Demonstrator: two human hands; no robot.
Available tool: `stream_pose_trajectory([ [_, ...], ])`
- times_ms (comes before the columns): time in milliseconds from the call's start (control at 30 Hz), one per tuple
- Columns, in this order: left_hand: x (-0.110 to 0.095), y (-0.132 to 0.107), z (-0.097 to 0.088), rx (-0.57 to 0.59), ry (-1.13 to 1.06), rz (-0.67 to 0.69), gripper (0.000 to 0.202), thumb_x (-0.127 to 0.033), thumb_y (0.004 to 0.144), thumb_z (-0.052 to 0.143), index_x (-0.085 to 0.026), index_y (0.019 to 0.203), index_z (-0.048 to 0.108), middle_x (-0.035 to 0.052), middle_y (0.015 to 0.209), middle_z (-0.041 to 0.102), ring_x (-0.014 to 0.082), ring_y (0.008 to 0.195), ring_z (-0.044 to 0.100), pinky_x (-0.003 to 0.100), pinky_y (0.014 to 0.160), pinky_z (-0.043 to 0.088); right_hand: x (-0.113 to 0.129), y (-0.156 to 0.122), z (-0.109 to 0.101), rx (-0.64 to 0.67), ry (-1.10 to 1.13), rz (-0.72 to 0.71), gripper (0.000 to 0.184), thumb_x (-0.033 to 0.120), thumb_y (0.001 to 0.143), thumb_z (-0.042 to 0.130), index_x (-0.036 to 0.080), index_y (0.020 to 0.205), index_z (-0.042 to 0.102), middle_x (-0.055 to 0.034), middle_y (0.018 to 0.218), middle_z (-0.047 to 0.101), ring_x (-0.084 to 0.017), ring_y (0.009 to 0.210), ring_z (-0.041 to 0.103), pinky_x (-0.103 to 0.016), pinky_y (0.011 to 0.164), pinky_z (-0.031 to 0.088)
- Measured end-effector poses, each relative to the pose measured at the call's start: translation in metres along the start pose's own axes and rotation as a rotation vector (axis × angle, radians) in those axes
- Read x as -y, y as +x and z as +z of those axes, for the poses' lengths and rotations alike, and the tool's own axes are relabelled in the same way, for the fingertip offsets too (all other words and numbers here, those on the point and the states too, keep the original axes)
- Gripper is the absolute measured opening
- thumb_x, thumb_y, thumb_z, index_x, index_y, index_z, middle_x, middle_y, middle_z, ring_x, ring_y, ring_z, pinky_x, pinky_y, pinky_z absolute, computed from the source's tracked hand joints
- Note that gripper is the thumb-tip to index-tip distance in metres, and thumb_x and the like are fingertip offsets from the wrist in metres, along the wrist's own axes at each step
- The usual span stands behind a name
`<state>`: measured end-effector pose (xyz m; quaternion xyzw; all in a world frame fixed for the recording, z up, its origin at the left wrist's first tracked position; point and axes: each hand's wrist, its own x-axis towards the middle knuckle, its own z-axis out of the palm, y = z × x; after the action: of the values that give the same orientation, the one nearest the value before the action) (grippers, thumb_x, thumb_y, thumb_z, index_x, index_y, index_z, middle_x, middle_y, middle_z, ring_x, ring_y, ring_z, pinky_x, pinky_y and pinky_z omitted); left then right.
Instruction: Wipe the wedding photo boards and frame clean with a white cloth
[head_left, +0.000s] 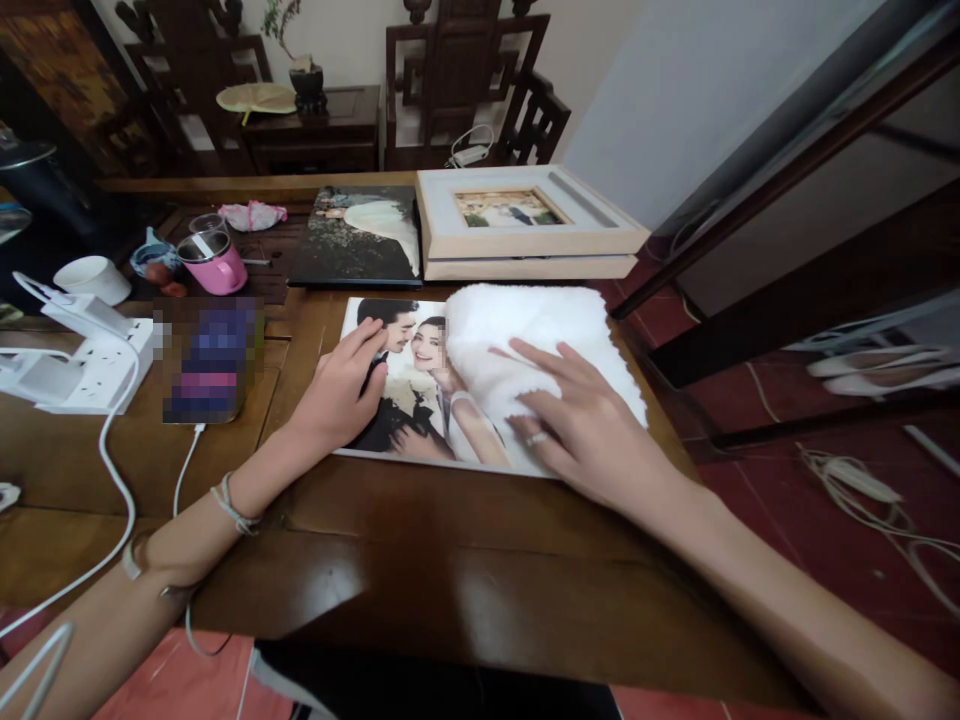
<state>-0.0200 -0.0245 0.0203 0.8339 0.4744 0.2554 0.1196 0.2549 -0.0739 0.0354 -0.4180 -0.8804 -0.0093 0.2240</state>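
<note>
A photo album or print [427,415] with a couple's portrait on it lies flat on the wooden table. My left hand [345,385] rests on its left edge, fingers stretched out and holding nothing. Over the right part of the portrait spreads a fluffy white cloth [517,320], which hides what is beneath. My right hand [589,425] presses down on this cloth, with a fold of it bunched at the fingers. A ring shows on one finger, and part of the grip is hidden by the cloth.
Behind the album stand a dark photo panel [356,240] and a pale framed box [532,245]. At left are a pink mug [214,265], a white cup [94,280], a phone [214,365] on a cable, and a power strip [105,365]. The table's right edge [671,450] is close to the cloth.
</note>
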Motion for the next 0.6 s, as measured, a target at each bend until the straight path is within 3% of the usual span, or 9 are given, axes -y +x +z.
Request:
stream_pose_trajectory([
  [233, 0.010, 0.019, 0.000, -0.007, 0.004, 0.010, 0.042, -0.019, 0.096, 0.043, -0.011, 0.137, 0.049, 0.0189, 0.149, 0.046, 0.0287, 0.141, 0.040, 0.052, 0.114, 0.035, 0.036, -0.026, -0.009, -0.007, 0.106, -0.100, 0.026, 0.001, 0.081, 0.048, 0.020, 0.067, 0.058, -0.0145, 0.145, 0.052, -0.032, 0.142, 0.035, -0.067, 0.110, 0.034],
  [600, 0.004, 0.008, -0.004, 0.004, 0.001, 0.010, 0.042, -0.021, 0.097, 0.041, -0.011, 0.137, 0.049, 0.0186, 0.149, 0.046, 0.0286, 0.142, 0.039, 0.051, 0.115, 0.035, 0.012, -0.003, -0.007, 0.029, 0.092, -0.113, 0.023, 0.007, 0.084, 0.049, 0.021, 0.073, 0.064, -0.0124, 0.140, 0.057, -0.030, 0.138, 0.044, -0.063, 0.111, 0.037],
])
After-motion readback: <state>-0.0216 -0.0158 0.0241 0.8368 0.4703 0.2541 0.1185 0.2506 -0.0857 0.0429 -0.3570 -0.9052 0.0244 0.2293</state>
